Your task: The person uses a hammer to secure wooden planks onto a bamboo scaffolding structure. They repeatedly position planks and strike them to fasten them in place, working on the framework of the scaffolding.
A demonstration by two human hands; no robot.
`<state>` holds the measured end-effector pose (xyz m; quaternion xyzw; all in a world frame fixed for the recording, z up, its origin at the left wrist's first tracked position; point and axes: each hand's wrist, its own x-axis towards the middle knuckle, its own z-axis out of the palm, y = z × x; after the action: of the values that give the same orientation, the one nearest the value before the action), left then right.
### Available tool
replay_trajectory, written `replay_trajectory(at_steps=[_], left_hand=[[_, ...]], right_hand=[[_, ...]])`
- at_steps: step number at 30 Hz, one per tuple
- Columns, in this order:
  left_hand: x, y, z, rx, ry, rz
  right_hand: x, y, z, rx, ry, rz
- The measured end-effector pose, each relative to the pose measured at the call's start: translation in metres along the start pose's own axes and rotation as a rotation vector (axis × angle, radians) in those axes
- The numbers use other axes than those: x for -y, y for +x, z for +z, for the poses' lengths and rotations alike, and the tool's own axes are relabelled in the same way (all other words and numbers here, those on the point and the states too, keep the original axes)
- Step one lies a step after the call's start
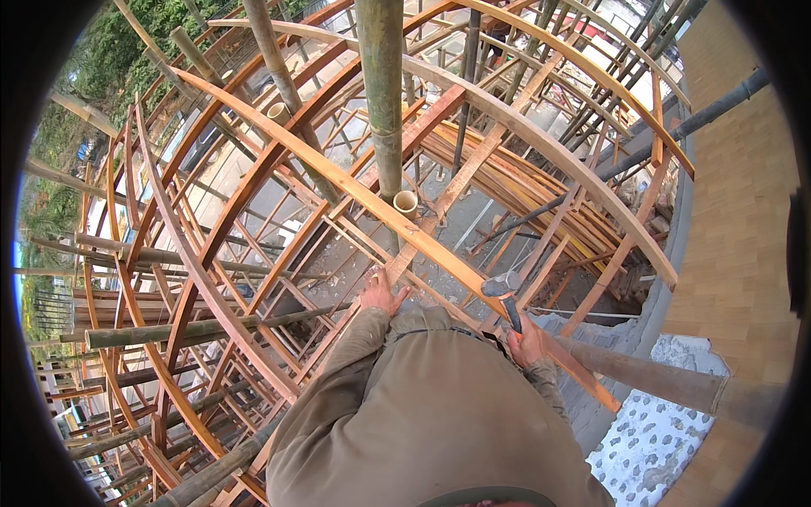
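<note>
The hammer [508,301] has a grey head and a black handle marked with orange. The long straight beam [355,188] is bright orange-brown; the curved rib [591,182] is a paler, greyish tan. The upright bamboo pole [379,93] is mottled green, the shirt [439,414] plain olive-brown. Tan tiles [735,186] border a white patch [650,443] dotted with grey blotches.

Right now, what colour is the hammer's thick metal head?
The hammer's thick metal head is grey, seen best in the head view.
</note>
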<state>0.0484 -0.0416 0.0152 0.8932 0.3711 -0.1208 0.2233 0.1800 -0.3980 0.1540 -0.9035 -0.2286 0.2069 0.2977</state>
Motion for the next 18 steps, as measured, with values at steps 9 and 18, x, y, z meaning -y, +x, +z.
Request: replay_trajectory(at_steps=[9, 18], left_hand=[[0.011, 0.003, 0.013, -0.183, 0.051, 0.098], [0.015, 0.002, 0.020, -0.244, 0.007, 0.099]], right_hand=[[0.080, 0.090, 0.015, 0.093, -0.334, -0.196], [0.054, 0.103, 0.052, 0.009, -0.363, -0.176]])
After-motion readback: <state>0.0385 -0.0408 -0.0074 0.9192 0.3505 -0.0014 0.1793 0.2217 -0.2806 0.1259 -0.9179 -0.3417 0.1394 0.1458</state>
